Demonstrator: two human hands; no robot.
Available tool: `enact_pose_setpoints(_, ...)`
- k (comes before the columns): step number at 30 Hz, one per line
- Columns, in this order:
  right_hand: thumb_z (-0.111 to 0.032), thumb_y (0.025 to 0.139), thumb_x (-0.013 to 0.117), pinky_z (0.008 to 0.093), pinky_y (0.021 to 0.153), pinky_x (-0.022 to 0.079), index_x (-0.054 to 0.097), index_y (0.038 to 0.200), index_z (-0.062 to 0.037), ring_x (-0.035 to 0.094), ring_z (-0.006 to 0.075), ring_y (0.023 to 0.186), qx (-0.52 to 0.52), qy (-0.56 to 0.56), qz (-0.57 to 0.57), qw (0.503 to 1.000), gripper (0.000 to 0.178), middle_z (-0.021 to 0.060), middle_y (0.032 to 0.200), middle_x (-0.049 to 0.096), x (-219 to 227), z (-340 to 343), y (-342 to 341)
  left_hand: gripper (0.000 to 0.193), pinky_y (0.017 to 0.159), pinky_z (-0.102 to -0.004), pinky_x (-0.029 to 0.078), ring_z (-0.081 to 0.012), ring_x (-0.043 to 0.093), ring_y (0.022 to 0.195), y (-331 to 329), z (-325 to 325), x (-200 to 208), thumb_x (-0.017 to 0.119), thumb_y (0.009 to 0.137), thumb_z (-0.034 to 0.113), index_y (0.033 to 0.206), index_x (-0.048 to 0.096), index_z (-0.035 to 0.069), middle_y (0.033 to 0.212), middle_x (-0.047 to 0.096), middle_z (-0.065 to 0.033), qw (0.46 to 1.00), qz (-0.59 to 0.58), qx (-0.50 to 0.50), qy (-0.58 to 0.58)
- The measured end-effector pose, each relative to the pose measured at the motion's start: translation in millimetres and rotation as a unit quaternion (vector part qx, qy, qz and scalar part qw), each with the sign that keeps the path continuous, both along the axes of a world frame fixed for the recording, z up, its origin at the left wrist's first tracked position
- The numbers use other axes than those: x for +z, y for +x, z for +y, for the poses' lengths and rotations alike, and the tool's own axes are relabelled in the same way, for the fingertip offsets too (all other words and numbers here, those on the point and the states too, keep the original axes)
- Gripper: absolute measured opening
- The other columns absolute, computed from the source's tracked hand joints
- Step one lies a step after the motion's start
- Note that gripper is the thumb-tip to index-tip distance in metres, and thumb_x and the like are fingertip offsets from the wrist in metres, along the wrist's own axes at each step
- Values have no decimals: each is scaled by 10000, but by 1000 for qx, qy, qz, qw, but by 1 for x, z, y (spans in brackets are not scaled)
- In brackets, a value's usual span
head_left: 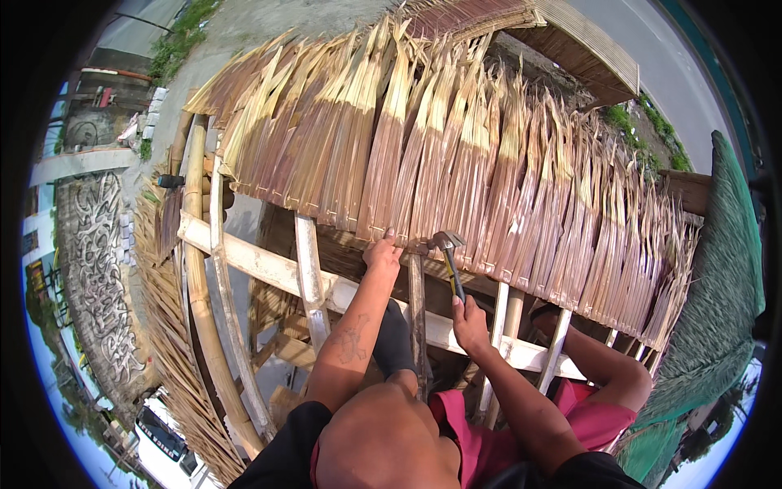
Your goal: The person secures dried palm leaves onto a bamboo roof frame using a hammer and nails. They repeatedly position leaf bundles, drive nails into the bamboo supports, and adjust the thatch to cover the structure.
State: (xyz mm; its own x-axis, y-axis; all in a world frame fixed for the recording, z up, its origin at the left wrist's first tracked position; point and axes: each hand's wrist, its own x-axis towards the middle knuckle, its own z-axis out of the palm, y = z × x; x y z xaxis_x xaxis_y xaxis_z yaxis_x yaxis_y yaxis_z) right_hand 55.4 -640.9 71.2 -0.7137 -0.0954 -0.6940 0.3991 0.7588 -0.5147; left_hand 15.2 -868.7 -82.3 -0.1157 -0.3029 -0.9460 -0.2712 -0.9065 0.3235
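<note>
"What's worn up top?"

"Black short sleeves: a left sleeve (281, 452) and a right sleeve (593, 474). The left hand (381, 254) and right hand (471, 328) are bare."

"Any markings?"

"An ornate, dark-lined cross tattoo (353, 342) on the left forearm (368, 297)."

"And lower down?"

"Magenta-red shorts (599, 420), knees bare. Dark grey footwear (394, 338) covers the left foot; sock or shoe, I can't tell."
</note>
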Motion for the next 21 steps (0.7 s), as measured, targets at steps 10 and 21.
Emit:
enact_pose_setpoints(10,-292,1023,456,513,575,439,458,997,30,583,491,631,-42,-118,83,989,323,263,644,555,37,-17,0,73,972,-440,433,-167,594,925,-15,-12,-2,634,949,120,1000,603,78,942,624,-6,999,25,8,-23)
enact_pose_setpoints(21,-563,979,434,250,459,372,471,903,-11,451,80,510,-204,-458,270,822,558,-5,629,488,82,-23,-39,240,883,-536,478,-241,611,948,-24,5,23,711,859,11,1054,573,29,1051,628,-78,998,-12,8,-54)
